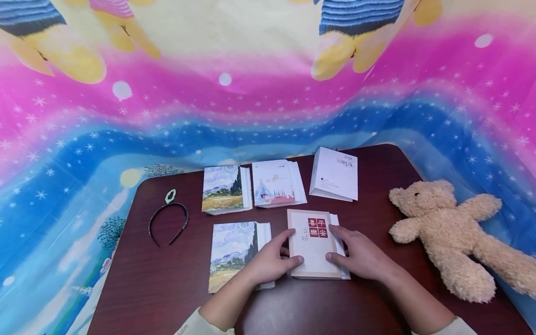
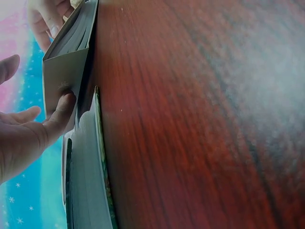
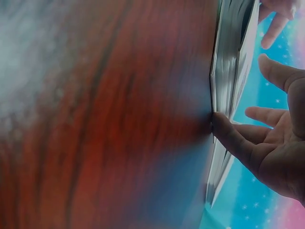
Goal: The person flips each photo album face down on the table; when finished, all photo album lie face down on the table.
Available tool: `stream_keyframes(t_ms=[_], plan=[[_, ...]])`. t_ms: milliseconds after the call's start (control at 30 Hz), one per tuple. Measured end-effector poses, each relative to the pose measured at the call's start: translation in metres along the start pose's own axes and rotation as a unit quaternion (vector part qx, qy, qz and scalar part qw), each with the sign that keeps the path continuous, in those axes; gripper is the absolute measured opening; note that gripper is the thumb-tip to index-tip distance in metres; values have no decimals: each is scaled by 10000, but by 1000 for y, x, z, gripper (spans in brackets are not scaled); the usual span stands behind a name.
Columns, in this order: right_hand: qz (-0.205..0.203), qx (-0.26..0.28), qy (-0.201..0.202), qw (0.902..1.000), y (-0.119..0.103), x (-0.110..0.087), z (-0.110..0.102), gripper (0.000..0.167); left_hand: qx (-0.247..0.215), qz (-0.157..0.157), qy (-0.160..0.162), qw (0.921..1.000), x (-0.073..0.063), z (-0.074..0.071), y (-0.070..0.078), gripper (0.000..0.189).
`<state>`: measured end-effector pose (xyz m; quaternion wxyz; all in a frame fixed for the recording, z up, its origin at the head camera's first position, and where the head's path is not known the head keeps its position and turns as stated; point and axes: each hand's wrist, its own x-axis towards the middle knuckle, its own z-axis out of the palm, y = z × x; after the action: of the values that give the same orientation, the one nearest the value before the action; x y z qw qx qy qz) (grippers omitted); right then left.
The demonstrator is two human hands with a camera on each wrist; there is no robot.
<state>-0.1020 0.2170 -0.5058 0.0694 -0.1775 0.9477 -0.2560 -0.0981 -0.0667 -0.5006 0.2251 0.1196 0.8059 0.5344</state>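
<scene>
A cream book [image 1: 314, 253] with four red character squares lies flat on the dark table, its cover facing up. My left hand [image 1: 271, 258] is at the book's left side; in the left wrist view a finger touches the spine [image 2: 62, 78]. On the opposite side, my right hand [image 1: 363, 257] has its fingers spread along the page edge. A fingertip [image 3: 219, 121] meets the lower cover's edge in the right wrist view. Partly hidden under my left forearm is a landscape-painting book [image 1: 230, 246].
Behind stand another landscape book [image 1: 222, 188], a book with a tent picture [image 1: 274, 184] and a white book [image 1: 335, 174] lying partly open. A black headband [image 1: 151, 218] and a small pale-green clip [image 1: 170, 196] are at left. A teddy bear [image 1: 448, 232] lies along the right edge.
</scene>
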Motion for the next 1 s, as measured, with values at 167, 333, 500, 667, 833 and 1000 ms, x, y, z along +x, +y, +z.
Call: stream_keyframes(t_ms=[167, 333, 500, 667, 833, 1000], plan=[[81, 7, -86, 9999, 0, 2, -1, 80, -60, 75, 7, 10000, -2, -2, 3, 78], [33, 32, -73, 10000, 1, 4, -1, 74, -6, 134, 92, 9999, -3, -3, 7, 77], [26, -8, -129, 9999, 1, 6, -1, 71, -56, 260, 197, 9995, -3, -2, 8, 77], [-3, 132, -231, 9996, -1, 8, 0, 70, -227, 431, 339, 9982, -4, -2, 6, 79], [-85, 296, -211, 9993, 0, 12, 3, 69, -388, 593, 425, 9966, -3, -4, 2, 79], [-269, 608, -82, 9978, 3, 17, 5, 67, -630, 661, 578, 9941, -1, -7, 1, 78]])
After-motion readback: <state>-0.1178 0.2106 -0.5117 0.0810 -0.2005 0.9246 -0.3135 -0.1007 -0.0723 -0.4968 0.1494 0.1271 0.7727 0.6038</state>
